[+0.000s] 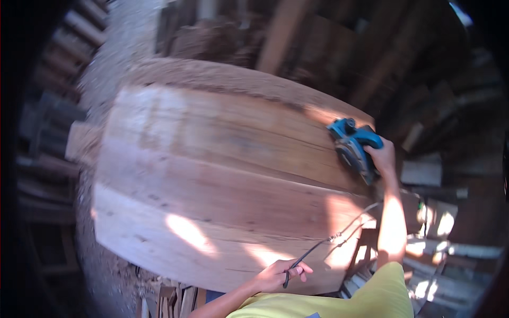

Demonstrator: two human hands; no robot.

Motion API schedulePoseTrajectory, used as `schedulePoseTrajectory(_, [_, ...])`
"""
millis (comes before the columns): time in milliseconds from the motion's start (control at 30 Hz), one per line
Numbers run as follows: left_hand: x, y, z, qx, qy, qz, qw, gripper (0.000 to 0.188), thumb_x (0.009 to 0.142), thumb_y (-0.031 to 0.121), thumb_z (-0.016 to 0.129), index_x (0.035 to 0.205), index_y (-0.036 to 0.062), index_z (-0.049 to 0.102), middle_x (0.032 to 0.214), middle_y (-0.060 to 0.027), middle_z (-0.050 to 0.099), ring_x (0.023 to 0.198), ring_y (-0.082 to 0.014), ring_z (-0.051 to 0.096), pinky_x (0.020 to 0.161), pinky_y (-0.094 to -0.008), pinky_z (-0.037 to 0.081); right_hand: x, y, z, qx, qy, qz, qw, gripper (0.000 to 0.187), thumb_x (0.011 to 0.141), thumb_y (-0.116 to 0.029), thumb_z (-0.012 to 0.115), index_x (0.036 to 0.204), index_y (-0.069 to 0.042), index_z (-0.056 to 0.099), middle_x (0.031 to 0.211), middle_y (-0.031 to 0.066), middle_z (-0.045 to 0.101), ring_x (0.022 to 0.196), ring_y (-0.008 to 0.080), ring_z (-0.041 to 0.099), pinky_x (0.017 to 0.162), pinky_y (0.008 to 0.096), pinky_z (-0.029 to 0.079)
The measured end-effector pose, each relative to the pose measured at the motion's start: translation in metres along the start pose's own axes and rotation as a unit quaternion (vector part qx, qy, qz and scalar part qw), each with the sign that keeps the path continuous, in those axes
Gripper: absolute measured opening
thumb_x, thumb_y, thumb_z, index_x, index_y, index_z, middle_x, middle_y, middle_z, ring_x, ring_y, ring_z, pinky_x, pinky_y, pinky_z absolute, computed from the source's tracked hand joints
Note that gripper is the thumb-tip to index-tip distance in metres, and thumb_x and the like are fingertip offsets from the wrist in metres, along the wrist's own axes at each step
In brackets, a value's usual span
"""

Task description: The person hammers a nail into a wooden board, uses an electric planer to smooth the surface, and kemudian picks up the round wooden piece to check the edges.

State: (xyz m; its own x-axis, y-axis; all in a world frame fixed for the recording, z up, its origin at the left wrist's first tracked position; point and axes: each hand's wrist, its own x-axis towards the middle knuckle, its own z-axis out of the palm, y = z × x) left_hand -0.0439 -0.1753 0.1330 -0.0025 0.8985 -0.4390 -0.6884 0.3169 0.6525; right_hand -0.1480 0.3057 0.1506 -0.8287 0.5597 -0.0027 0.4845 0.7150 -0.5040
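My right hand point(386, 155) is wrapped round the rear handle of a blue electric hand planer point(352, 146). The planer rests at the right end of a wide wooden panel point(222, 167), near its far edge. Close to my body, my left hand point(283, 274) is closed on a black power cord point(310, 250) above the panel's near edge. The cord runs up and to the right from that hand, toward the planer's side of the panel. Several boards lie side by side in the panel, and pale sunlight patches fall on its near and right parts.
Brown shavings point(207, 74) lie along the panel's far edge. Timber pieces point(286, 37) lean and lie beyond it, in shadow. More wood is stacked at the left point(47, 153) and right. Grey ground point(124, 45) shows at the upper left.
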Motion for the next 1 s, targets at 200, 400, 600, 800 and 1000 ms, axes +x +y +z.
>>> schedulePoseTrajectory(200, [0.14, -0.008, 0.075, -0.026, -0.058, 0.057, 0.996, 0.037, 0.104, 0.008, 0.051, 0.135, -0.0006, 0.069, 0.108, -0.0083, 0.071, 0.109, -0.0185, 0.065, 0.111, -0.0387, 0.046, 0.015, 0.161, -0.076, -0.03, 0.008, -0.013, 0.999, 0.033, 0.078, -0.018, 0.082, 0.107, -0.003, 0.08, 0.093, 0.022, 0.078, 0.086, 0.036, 0.077, 0.083, 0.0425, 0.058])
schedulePoseTrajectory(400, [0.211, -0.043, 0.113, -0.055, -0.065, 0.08, 0.993, 0.045, 0.112, 0.034, 0.055, 0.145, 0.0053, 0.067, 0.11, -0.0066, 0.071, 0.105, -0.0149, 0.064, 0.092, -0.0336, 0.049, 0.071, 0.243, -0.084, 0.03, -0.045, -0.046, 0.997, 0.033, 0.079, -0.012, 0.079, 0.109, 0.002, 0.079, 0.091, 0.0193, 0.08, 0.084, 0.0236, 0.078, 0.081, 0.0372, 0.059])
schedulePoseTrajectory(600, [0.257, -0.052, 0.124, -0.103, -0.056, 0.059, 0.991, 0.036, 0.111, 0.003, 0.05, 0.145, 0.0011, 0.061, 0.106, -0.0089, 0.068, 0.101, -0.0176, 0.069, 0.091, -0.0353, 0.059, 0.115, 0.252, -0.085, 0.037, -0.09, -0.09, 0.991, 0.031, 0.078, -0.01, 0.076, 0.105, 0.004, 0.078, 0.086, 0.0134, 0.079, 0.08, 0.0177, 0.073, 0.078, 0.0351, 0.056])
schedulePoseTrajectory(800, [0.267, -0.058, 0.125, -0.207, -0.078, 0.056, 0.974, 0.033, 0.116, 0.029, 0.057, 0.135, 0.0032, 0.064, 0.101, -0.0063, 0.071, 0.101, -0.0164, 0.068, 0.093, -0.035, 0.054, 0.152, 0.241, -0.072, 0.036, -0.143, -0.107, 0.983, 0.031, 0.077, -0.007, 0.075, 0.105, 0.004, 0.078, 0.084, 0.0114, 0.078, 0.077, 0.015, 0.071, 0.077, 0.0343, 0.056])
schedulePoseTrajectory(1000, [0.256, -0.046, 0.114, -0.242, -0.071, 0.072, 0.965, 0.022, 0.115, 0.017, 0.057, 0.129, 0.0011, 0.062, 0.096, -0.0102, 0.069, 0.093, -0.0211, 0.073, 0.088, -0.0369, 0.059, 0.179, 0.203, -0.044, 0.053, -0.179, -0.159, 0.969, 0.026, 0.078, -0.006, 0.075, 0.102, 0.003, 0.079, 0.083, 0.0055, 0.076, 0.079, 0.01, 0.066, 0.079, 0.0323, 0.055])
